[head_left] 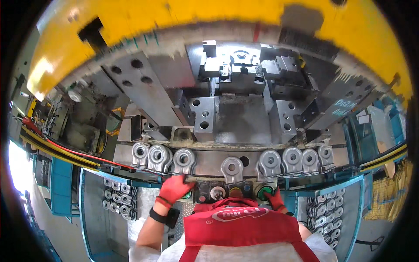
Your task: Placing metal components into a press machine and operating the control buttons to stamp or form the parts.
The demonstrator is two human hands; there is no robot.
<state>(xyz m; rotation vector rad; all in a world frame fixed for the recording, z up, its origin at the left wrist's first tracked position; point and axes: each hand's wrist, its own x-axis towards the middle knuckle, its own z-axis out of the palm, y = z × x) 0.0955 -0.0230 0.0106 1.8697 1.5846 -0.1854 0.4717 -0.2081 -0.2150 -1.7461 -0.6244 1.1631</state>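
Note:
My left hand (173,190), in a red glove, rests at the left green push button (187,194) of a control panel, fingers stretched toward it and holding nothing visible. My right hand (276,200), also red-gloved, lies against the right green push button (265,192) with its thumb apart; its lower part is hidden behind my red apron (244,227). Ahead of the panel, several ring-shaped metal parts stand on the press ledge (205,162), among them one ring part (232,168) in the middle and another (184,160) at left. Neither hand touches them.
Inside the press, a metal part (241,55) sits in the lit die between steel blocks (202,118). The yellow press frame (209,11) arches overhead. Blue-edged bins at left (84,218) and right (360,209) hold rows of ring parts. A red hose (83,153) runs along the left.

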